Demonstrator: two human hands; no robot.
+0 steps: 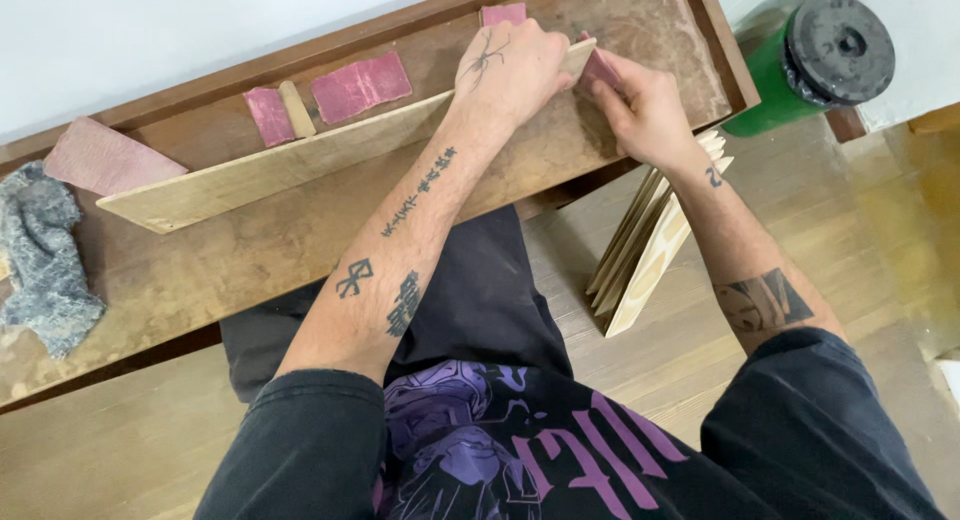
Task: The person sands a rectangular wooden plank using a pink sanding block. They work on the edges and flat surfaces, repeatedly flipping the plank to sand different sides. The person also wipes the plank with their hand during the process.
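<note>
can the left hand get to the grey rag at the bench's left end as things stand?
Probably yes, once it lets go: the left hand grips the wooden board, and the grey rag lies uncovered on that side.

Evenly and brightly lit by soft, diffuse light, with only faint, short shadows under the long wooden board [290, 165] and beneath the near edge of the table [200, 270]. Sharp across the forearms and the board, slightly soft from motion around the hands [575, 80] at the board's far end; mildly washed out on the pale wall beyond the board, with no hard glare. Some wide-angle stretching toward the corners, most visible right of the board at the green container [810, 60] and in the tilted floorboards [880, 230], where a yellowish reflection tints the wood.
</note>
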